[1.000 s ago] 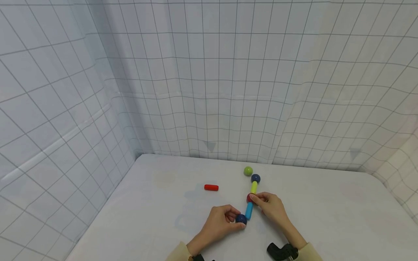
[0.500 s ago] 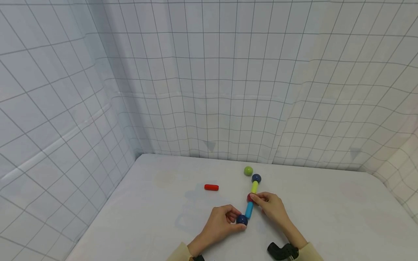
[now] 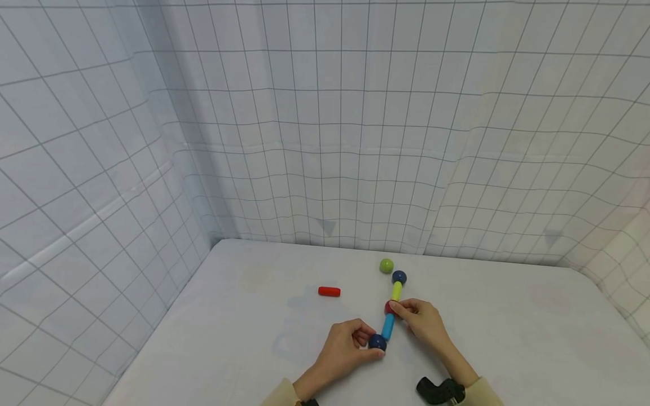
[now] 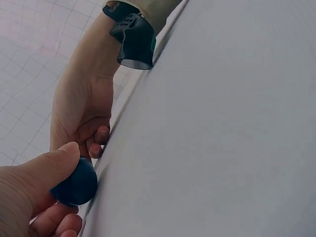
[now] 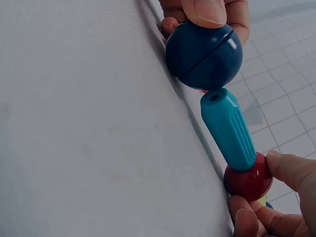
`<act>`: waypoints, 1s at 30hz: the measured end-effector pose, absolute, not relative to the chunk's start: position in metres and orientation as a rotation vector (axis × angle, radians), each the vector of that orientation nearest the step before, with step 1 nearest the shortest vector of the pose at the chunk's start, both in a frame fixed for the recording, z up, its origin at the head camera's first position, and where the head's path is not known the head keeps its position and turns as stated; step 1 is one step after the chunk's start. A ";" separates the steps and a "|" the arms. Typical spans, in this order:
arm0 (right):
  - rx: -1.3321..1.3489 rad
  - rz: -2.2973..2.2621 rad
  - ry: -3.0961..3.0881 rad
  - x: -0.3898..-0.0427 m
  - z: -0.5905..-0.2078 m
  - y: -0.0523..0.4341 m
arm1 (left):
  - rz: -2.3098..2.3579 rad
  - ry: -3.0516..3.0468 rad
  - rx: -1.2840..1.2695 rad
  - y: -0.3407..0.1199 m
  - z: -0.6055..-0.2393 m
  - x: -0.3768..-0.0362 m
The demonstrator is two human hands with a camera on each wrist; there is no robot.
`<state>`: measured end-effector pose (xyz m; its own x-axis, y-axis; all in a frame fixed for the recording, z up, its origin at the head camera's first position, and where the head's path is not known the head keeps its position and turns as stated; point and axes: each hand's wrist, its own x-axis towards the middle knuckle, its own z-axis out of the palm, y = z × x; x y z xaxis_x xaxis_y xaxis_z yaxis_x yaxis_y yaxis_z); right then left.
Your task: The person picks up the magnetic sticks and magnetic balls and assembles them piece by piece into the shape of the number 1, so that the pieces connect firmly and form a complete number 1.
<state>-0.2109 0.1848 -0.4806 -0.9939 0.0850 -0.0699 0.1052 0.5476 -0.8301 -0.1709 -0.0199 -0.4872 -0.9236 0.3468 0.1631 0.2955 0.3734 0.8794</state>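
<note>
Between thumb and fingers, my left hand (image 3: 341, 348) pinches a dark blue ball (image 3: 377, 342). In the right wrist view that blue ball (image 5: 205, 55) sits right by the free end of a light blue rod (image 5: 228, 131), which has a small hole; whether they touch I cannot tell. My right hand (image 3: 422, 322) pinches a red ball (image 5: 248, 177), and the rod's other end meets it. Beyond the red ball a yellow-green rod (image 3: 396, 291) leads to a second dark blue ball (image 3: 399, 277). The left wrist view shows the held blue ball (image 4: 77, 182) under the thumb.
A green ball (image 3: 386, 265) lies beside the far blue ball. Left of the row is a loose red rod (image 3: 329, 291). All lie on a white table (image 3: 244, 316), with gridded white curtains (image 3: 325, 141) behind and at the sides.
The left hand has shifted slightly right with its blue ball, closer to the light blue rod's end. The row of rods and balls has moved a hair to the right.
</note>
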 end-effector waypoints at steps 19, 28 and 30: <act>0.173 -1.481 2.746 -0.210 -0.478 0.184 | 1.625 2.621 0.640 -0.016 -0.490 -0.168; 0.196 -1.475 2.736 -0.211 -0.478 0.184 | 1.594 2.689 0.684 -0.014 -0.488 -0.165; 0.193 -1.468 2.743 -0.210 -0.478 0.184 | 1.585 2.697 0.681 -0.014 -0.488 -0.165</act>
